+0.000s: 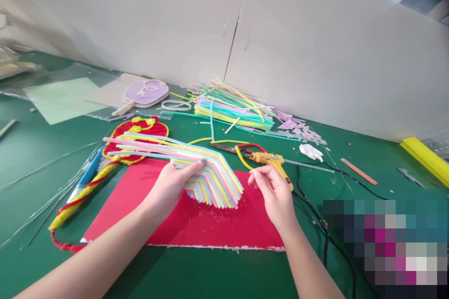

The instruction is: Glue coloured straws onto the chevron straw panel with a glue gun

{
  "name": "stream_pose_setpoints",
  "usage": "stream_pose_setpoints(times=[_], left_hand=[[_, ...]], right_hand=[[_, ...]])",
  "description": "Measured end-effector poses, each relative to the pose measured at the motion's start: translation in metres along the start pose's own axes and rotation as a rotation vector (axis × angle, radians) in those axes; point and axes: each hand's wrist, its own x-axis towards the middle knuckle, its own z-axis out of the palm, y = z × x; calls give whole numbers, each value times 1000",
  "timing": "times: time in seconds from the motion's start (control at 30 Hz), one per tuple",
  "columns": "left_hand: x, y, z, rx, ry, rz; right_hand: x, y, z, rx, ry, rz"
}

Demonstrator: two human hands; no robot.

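Note:
My left hand (175, 184) grips a fan-like piece of bent pastel pipe cleaners (217, 177), thumb on top, above a red sheet (203, 231). The long straight ends point left, and the bent, stepped ends point right and down. To the right of it, my right hand (275, 189) is held with thumb and fingertips pinched together; whatever is between them is too small to make out. Just behind that hand lies a yellow glue gun (271, 161), next to red-handled pliers (224, 147).
A red and yellow fan (159, 129) lies left, a lilac fan (147, 93) behind it. Loose pipe cleaners (235, 112) are heaped at the back by a pale partition. Black cables (321, 219) run along the right. A yellow bar (426, 159) sits far right.

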Motion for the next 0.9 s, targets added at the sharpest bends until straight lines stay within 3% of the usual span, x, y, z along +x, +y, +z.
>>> stream_pose_setpoints(times=[0.43, 0.77, 0.9], left_hand=[[-3, -1, 3, 115, 3, -39], [-1, -2, 2, 120, 22, -26], [-2, -3, 1, 101, 26, -26]], right_hand=[[-3, -7, 3, -20, -125, 17], [-3, -6, 5, -99, -208, -140], [-3, -6, 3, -58, -216, -90]])
